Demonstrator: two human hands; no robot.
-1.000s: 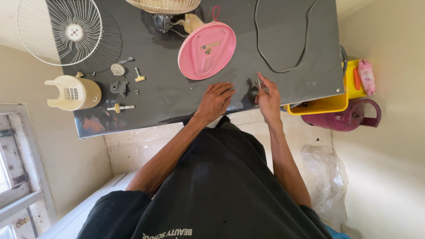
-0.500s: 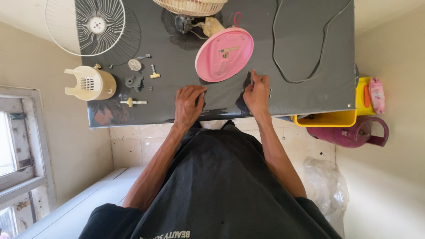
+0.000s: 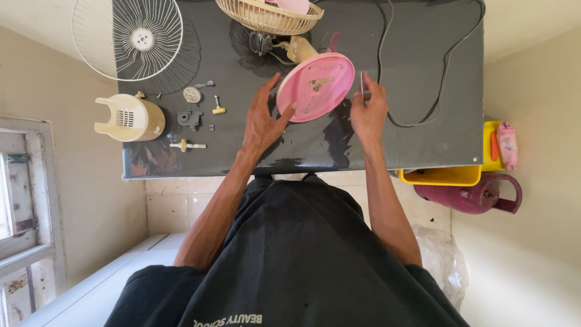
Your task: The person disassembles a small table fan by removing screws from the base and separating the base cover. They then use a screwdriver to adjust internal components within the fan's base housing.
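A: Where are the hands?

B: The left hand (image 3: pixel 261 124) lies with fingers spread, fingertips touching the left edge of the pink round base (image 3: pixel 316 86), not gripping it. The right hand (image 3: pixel 369 109) is just right of the base, fingers pinched shut on a thin metal tool (image 3: pixel 362 85) that stands upright.

A: And the base itself?

B: In the middle of the dark table (image 3: pixel 423 145), tilted, its far edge against the cream fan motor (image 3: pixel 296 47). Beyond that sits the cream fan cage (image 3: pixel 266 15) at the far edge.

A: What could go wrong?

B: I'd say the base could slide or tip, since it is tilted and only steadied by fingertips. The black cord (image 3: pixel 445 66) loops just right of the right hand, so a snag on the wrist could drag it. The small parts on the left, a screw piece (image 3: pixel 218 109), a grey bracket (image 3: pixel 189 118) and a little disc (image 3: pixel 192 94), lie loose and could roll off if the table is jolted.

A: The rest of the table?

B: A white wire guard (image 3: pixel 130 39) overhangs the far left corner, and a cream motor cover (image 3: pixel 128 118) sits at the left edge.

A: The room?

B: Pale walls, tiled floor, a window frame (image 3: pixel 24 200) on the left. On the right a yellow tub (image 3: pixel 445 175) and a dark pink jug (image 3: pixel 478 195) stand by the table, with a clear plastic bag (image 3: pixel 442 260) nearer.
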